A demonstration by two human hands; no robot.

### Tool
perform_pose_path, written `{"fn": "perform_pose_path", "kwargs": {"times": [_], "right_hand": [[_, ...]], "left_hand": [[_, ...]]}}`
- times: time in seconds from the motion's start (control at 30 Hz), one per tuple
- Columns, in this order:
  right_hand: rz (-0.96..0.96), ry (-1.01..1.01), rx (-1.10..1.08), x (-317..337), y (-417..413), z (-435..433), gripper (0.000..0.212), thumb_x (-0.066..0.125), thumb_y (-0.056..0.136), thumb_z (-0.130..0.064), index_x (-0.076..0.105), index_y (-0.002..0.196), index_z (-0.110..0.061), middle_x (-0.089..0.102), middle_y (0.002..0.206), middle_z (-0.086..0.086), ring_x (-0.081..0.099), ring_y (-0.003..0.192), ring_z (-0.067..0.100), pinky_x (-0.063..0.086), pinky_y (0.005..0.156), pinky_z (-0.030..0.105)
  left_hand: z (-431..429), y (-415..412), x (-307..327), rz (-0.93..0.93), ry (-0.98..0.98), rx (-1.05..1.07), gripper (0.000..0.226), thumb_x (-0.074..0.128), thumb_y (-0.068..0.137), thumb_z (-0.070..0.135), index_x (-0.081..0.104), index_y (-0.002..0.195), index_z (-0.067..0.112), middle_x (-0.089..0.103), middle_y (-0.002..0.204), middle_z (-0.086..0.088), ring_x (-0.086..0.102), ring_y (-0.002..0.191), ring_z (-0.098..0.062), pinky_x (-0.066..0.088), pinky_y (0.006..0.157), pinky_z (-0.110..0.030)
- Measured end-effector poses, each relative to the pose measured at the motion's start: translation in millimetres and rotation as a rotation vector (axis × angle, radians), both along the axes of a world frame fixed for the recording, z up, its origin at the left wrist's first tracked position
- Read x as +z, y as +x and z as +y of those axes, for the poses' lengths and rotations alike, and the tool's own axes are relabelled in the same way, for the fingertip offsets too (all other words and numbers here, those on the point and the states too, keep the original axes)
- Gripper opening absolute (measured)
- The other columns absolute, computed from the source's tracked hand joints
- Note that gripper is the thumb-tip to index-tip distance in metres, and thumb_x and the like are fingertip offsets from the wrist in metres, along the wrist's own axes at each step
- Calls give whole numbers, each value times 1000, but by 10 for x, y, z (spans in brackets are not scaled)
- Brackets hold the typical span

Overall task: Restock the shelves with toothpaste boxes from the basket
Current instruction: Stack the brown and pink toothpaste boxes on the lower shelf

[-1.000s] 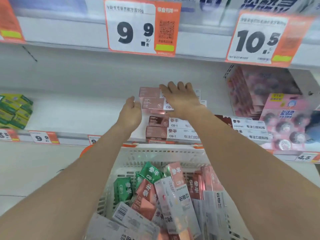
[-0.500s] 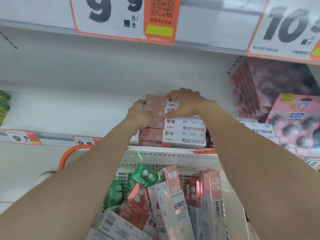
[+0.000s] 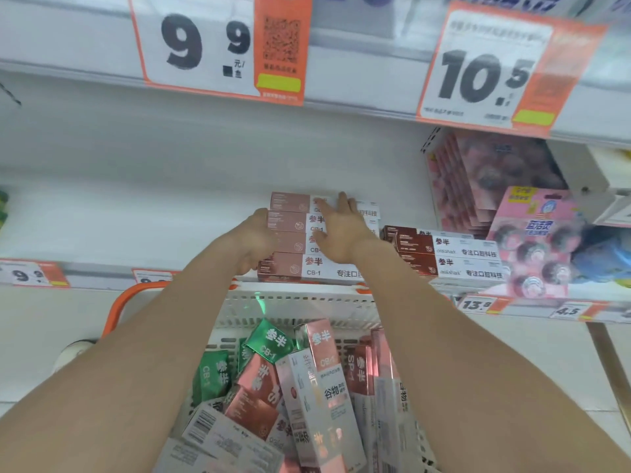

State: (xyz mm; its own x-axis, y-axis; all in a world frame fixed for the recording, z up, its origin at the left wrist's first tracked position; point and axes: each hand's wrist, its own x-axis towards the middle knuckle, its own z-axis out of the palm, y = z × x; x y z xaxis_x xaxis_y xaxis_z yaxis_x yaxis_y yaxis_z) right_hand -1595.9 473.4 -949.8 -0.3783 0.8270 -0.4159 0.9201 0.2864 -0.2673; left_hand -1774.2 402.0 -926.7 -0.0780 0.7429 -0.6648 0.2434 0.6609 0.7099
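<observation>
Pink-and-white toothpaste boxes [image 3: 300,245] stand four high in one stack at the front of the white shelf [image 3: 136,216], each lying flat with its long axis running nine to three o'clock and its pink end toward nine. At three o'clock of that stack, just beside it, sit two dark-red boxes [image 3: 444,256], laid the same way. Further toward three o'clock, pink blister packs [image 3: 536,240] lean upright. Two large orange-edged price cards, 9.9 [image 3: 218,46] and 10.5 [image 3: 491,70], hang from the shelf above, and small price tags line the shelf's front edge.

Both bare hands are on the stack: the left hand [image 3: 254,240] presses its pink end, fingers curled against it, while the right hand [image 3: 345,230] lies flat and spread on the front faces, holding nothing.

At six o'clock, the white basket [image 3: 300,302] with an orange handle holds a jumble of pink, green and white boxes [image 3: 307,387], too overlapped to count, tilted every way.
</observation>
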Motion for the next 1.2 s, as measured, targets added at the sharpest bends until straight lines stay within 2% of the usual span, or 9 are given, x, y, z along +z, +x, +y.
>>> {"fn": "perform_pose_path", "kwargs": {"times": [0.1, 0.2, 0.4, 0.6, 0.73, 0.8, 0.9, 1.03, 1.2], "right_hand": [[21, -11, -37, 6, -58, -51, 75, 52, 106, -30, 9, 168, -24, -10, 171, 22, -9, 159, 40, 8, 130, 52], [34, -12, -48, 19, -73, -84, 73, 51, 106, -26, 13, 167, -21, -7, 171, 23, -9, 159, 40, 12, 130, 53], [41, 26, -87, -21, -98, -179, 69, 54, 102, -20, 22, 164, -18, 0, 170, 25, -4, 160, 40, 16, 129, 53], [61, 79, -120, -19, -70, -223, 67, 59, 100, -20, 30, 160, -18, 13, 168, 20, 4, 160, 35, 27, 126, 49], [20, 137, -105, -8, -48, -234, 59, 58, 100, -22, 38, 154, -10, 27, 162, 17, 19, 156, 33, 36, 121, 47], [30, 180, -99, 41, -30, -272, 45, 58, 99, -20, 50, 141, -4, 42, 150, 18, 38, 145, 33, 45, 112, 46], [148, 265, -122, 206, -17, -406, 32, 52, 98, -9, 65, 127, -4, 63, 126, 15, 62, 114, 35, 54, 90, 42], [401, 421, -182, 492, -74, -768, 31, 49, 92, -11, 77, 106, -12, 74, 108, 10, 68, 94, 32, 57, 81, 42], [564, 529, -230, 611, 63, -1507, 30, 42, 84, -17, 70, 74, -14, 66, 72, 1, 60, 62, 22, 52, 57, 37]], "left_hand": [[-7, 7, -41, -12, 12, 46, 39, 61, 100, 3, 51, 129, 27, 75, 112, -11, 78, 88, -42, 63, 82, -63], [-33, 26, -42, -14, 41, 68, 44, 65, 97, -1, 52, 130, 26, 74, 115, -11, 78, 86, -36, 62, 59, -39], [-48, 43, -48, -121, 37, 86, 61, 66, 93, -7, 47, 139, 29, 73, 117, -11, 77, 95, -34, 64, 75, -46], [-4, 77, -66, -55, 40, 102, 54, 70, 98, 13, 42, 139, 35, 69, 104, 8, 76, 89, -22, 64, 83, -45], [-6, 113, -72, -19, 115, 110, 57, 65, 101, 9, 41, 149, 29, 61, 109, 15, 69, 93, -17, 55, 68, -31], [-32, 105, -47, 26, 125, 83, 62, 60, 103, 7, 37, 157, 25, 62, 123, 12, 66, 105, -23, 53, 78, -31], [-132, 84, 104, 395, 205, -80, 52, 54, 101, 5, 49, 151, 16, 61, 140, -9, 58, 128, -34, 45, 91, -32], [-407, 228, 328, 647, 535, -42, 41, 53, 89, 5, 71, 124, 16, 74, 118, -9, 69, 106, -32, 56, 91, -38], [-1257, 580, 551, 697, 905, 71, 15, 55, 90, 17, 65, 101, 20, 62, 95, 6, 56, 72, -18, 43, 62, -32]]}}
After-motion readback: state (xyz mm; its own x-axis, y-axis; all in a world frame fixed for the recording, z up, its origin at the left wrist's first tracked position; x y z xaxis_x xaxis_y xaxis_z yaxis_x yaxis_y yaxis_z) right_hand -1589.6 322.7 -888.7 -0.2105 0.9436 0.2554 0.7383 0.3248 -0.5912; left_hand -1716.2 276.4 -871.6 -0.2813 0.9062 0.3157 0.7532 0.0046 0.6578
